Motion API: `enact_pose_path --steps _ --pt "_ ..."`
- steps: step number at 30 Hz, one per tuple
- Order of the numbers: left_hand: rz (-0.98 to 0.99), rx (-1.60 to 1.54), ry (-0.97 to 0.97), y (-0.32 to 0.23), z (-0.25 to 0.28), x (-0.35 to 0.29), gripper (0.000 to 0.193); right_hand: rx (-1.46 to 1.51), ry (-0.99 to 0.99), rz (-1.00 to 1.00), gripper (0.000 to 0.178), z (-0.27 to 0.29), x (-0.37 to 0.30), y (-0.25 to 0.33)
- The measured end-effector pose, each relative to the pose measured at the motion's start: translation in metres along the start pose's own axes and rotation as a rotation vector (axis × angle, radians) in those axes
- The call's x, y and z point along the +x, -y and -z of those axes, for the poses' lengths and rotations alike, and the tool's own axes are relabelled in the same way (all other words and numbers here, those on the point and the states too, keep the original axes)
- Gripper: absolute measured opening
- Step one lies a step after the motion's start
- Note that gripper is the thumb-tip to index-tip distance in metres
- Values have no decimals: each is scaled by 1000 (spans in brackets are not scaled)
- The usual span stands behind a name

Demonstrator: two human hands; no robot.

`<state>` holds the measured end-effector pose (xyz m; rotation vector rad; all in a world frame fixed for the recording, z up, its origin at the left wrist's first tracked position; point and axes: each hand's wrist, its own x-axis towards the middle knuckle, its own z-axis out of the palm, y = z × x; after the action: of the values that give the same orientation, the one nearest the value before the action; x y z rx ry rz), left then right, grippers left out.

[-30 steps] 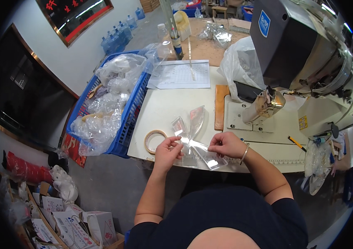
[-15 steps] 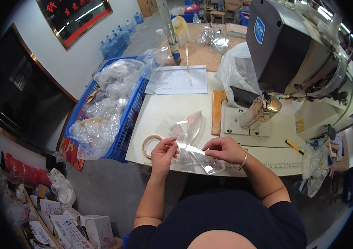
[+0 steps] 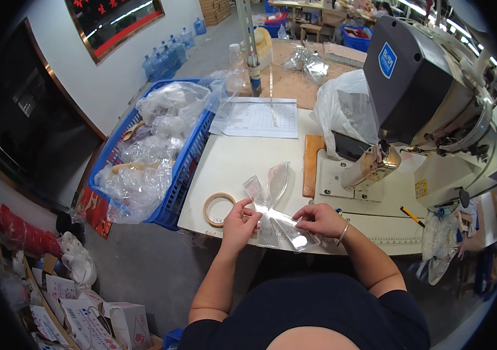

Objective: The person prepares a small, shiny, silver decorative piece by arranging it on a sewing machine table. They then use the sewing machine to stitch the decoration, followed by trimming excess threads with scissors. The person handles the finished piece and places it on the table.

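Both hands pinch a clear, shiny plastic piece shaped like a bow [image 3: 267, 211], just above the table's front edge. Its two upper tails spread away from me and its lower lobes lie nearer my body. My left hand [image 3: 240, 225] grips its left side by the narrow middle, thumb and fingers together. Over on the right edge, my right hand [image 3: 322, 221] closes thumb and finger on the lower right lobe; a bracelet circles that wrist. A roll of tape [image 3: 207, 210] lies flat on the white table [image 3: 242, 153], just left of my left hand.
A sewing machine [image 3: 429, 96] with a dark motor box rises on the right, a brown strip [image 3: 312, 169] beside its plate. Left of the table stands a blue basket [image 3: 193, 153] full of clear plastic bags. Papers [image 3: 260, 119] lie at the back; a yellow pencil [image 3: 413, 216] at right.
The view has shifted slightly, so the scene sits a little lower and to the right. Both hands keep their pinch on the plastic bow, with hardly any movement against the table.
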<state>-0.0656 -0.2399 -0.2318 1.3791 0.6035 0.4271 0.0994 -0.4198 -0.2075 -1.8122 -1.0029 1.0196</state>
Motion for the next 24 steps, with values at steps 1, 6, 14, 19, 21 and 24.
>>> enact_pose_path --steps 1,6,14,19,21,24 --pt "4 -10 6 1 1 0 43 18 -4 -3 23 -1 -1 0" --pt "-29 -72 16 11 3 1 42 74 -14 -40 22 -4 -1 -2" --pt "-77 -87 -8 16 1 0 39 114 -30 -42 23 -4 -1 -3" --pt "-79 -98 -27 15 -1 -2 38 126 -34 -35 23 -4 0 -7" --pt "-92 -94 -32 16 -1 -1 38 124 -36 -25 23 -4 0 -8" --pt "-107 -85 -37 17 -2 0 37 110 -41 -13 24 -3 -1 -8"
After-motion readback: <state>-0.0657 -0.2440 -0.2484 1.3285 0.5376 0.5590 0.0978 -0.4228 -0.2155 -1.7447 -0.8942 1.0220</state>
